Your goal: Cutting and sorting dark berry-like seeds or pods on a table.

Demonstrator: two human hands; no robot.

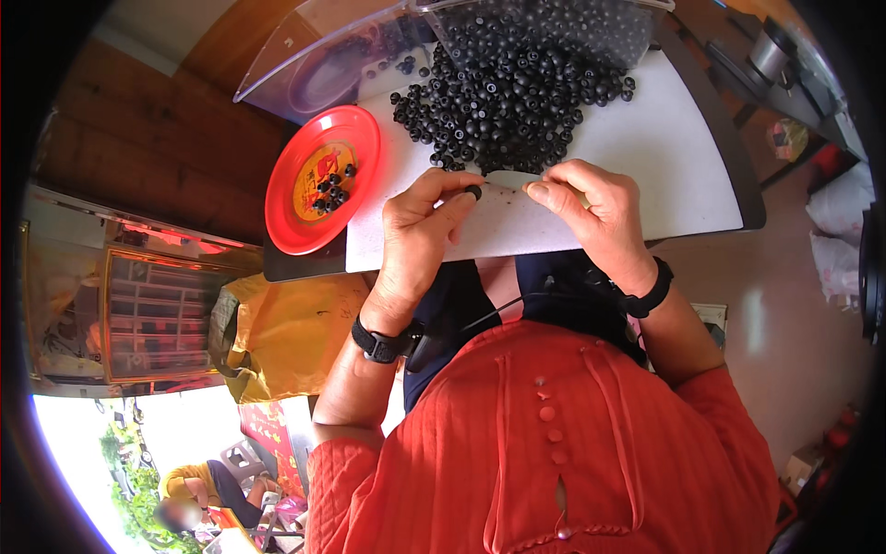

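My left hand [415, 231] pinches a small round black cap-like piece [473, 192] between thumb and forefinger. To its right, my right hand [595, 208] has thumb and forefinger pressed together; whatever sits at their tips is too small to make out. A pale, curved, thin shape [512, 178] shows between the two hands, and I cannot tell what it is. Both hands are above the near part of a white board [683, 175]. Just beyond them lies a big heap of the same black pieces [503, 106].
At the left, a red plate [281, 189] holds several black pieces. A clear plastic bin [323, 55] lies tipped behind the heap. Below the plate stands a yellow bag [295, 332]. Another person [208, 489] sits far off at lower left. A dark cable [494, 314] crosses my lap.
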